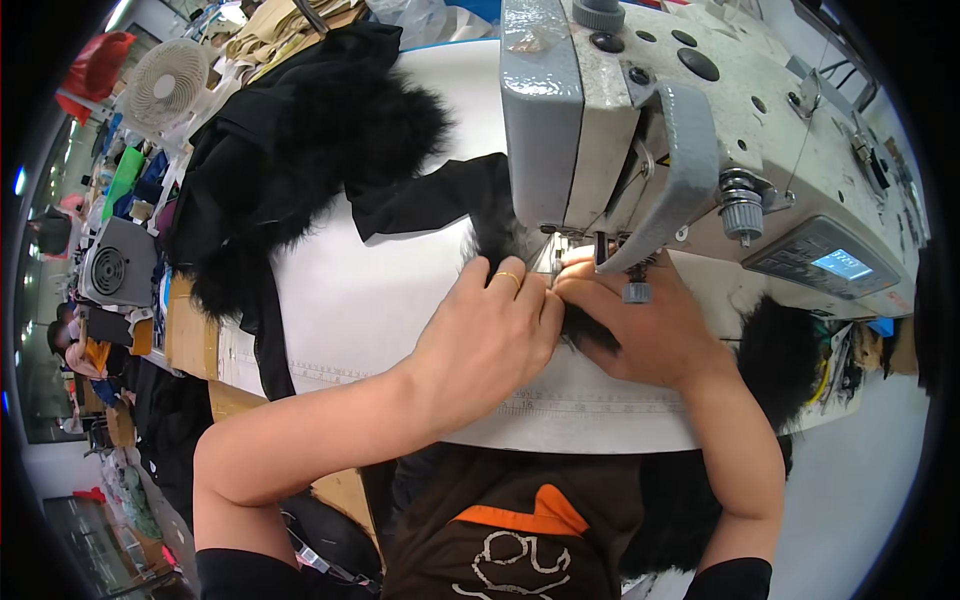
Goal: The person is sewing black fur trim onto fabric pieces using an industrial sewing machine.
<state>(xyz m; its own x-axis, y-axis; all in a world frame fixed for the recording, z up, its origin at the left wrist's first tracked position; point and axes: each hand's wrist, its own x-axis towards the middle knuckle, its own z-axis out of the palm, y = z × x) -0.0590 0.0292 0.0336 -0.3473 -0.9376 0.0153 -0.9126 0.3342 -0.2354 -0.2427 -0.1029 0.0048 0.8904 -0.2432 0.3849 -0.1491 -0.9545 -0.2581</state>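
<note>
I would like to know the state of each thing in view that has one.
Left hand: fingers bent, touching black furry strip.
Right hand: beside the needle area, partly hidden.
Needle area: brightly lit.
Sewing machine: screen lit; running or stopped, unclear.
Black furry cloth: heaped on table.
White fan: spinning or still, unclear.

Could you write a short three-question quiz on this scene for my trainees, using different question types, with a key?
1. True or false: the sewing machine has a lit screen.
2. Choose one: what colour is the furry strip by the left grip? A) white; B) black; C) orange.
3. Fill in the blank: the gold ring is worn on the ____ grip.

Key: 1. True. 2. B. 3. left.
</note>
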